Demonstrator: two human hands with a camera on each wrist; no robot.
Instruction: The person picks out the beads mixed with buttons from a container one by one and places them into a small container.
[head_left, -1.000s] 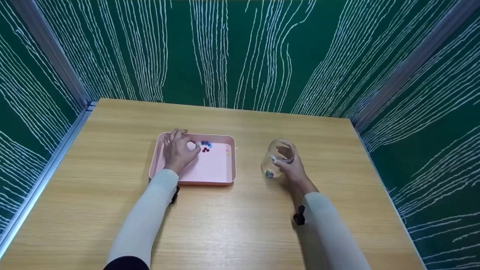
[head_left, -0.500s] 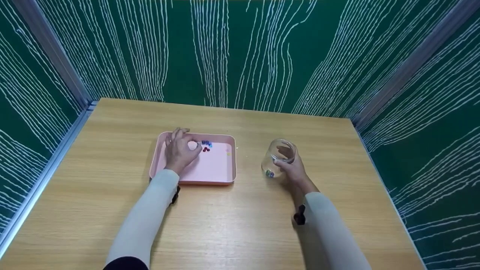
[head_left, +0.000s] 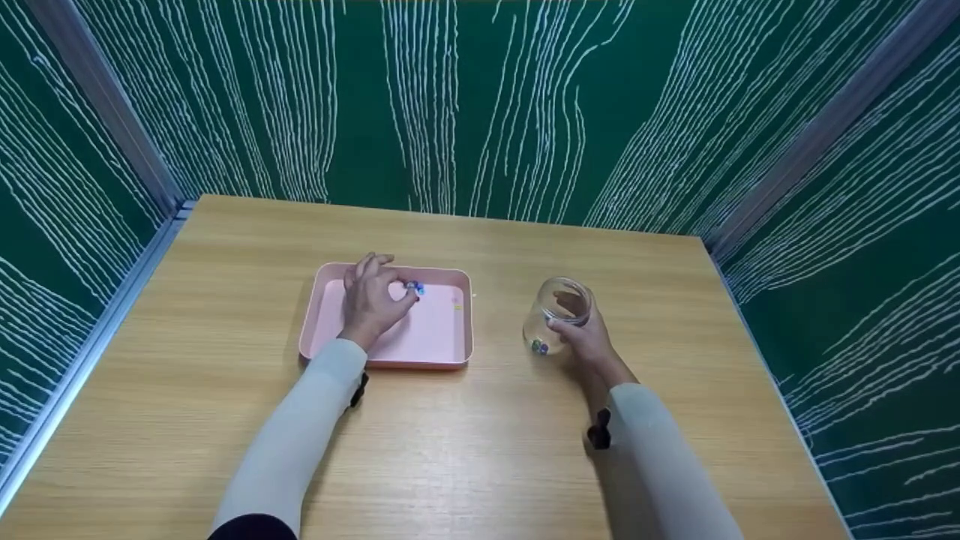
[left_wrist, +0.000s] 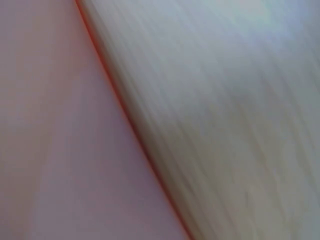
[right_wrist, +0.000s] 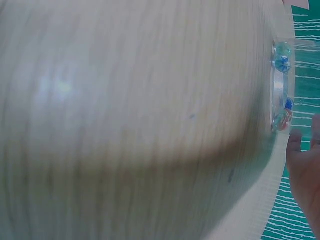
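My left hand [head_left: 373, 304] reaches into the pink tray [head_left: 442, 341], thumb and index finger bent toward each other at a cluster of small blue marbles [head_left: 417, 287]. Whether a marble sits between the fingertips is too small to tell. A dark red spot shows by the thumb tip. Small yellow and pink pieces [head_left: 457, 306] lie near the tray's right side. My right hand [head_left: 585, 334] grips a clear glass jar [head_left: 536, 319], tilted, its mouth without a lid. Several marbles [right_wrist: 283, 62] rest at the jar's bottom in the right wrist view.
Tray and jar are on a wooden table [head_left: 420, 450], with the jar right of the tray. Green panels [head_left: 360, 112] with white wavy lines surround the back and sides. The left wrist view is blurred, showing the tray's edge [left_wrist: 127, 120] and table.
My left hand has shifted slightly right and away from me over the tray, its fingertips now at the blue marbles and covering most of the red ones. The right hand and jar stay still.
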